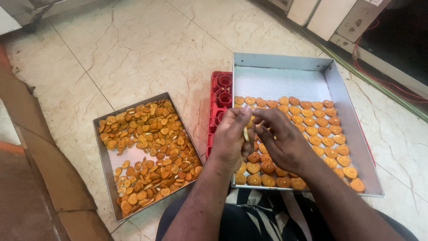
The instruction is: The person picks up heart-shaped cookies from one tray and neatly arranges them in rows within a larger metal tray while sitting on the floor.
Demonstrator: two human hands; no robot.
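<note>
Where the pale marble-patterned floor fills most of the head view, two metal trays sit on it, well apart from each other. Largest is the deep square tray on the right, resting on a red plastic crate whose edge shows at its left side; its far part is bare, while its nearer part holds heart-shaped orange biscuits laid flat in neat rows, their points mostly aimed toward the person. Smaller is the shallow tray on the left, turned at an angle to the first and heaped with loose biscuits lying every way. Over the near left corner of the square tray the two hands meet. Its fingers curled and pinched, the left hand grips a single biscuit by the fingertips; this piece stands on edge, so only its thin side shows, with its long axis running roughly up and down in the view, and which way its point faces cannot be told. Fingers bent inward, the right hand touches the same biscuit from the other side. Nearest of all, dark striped cloth covers the person's lap.
</note>
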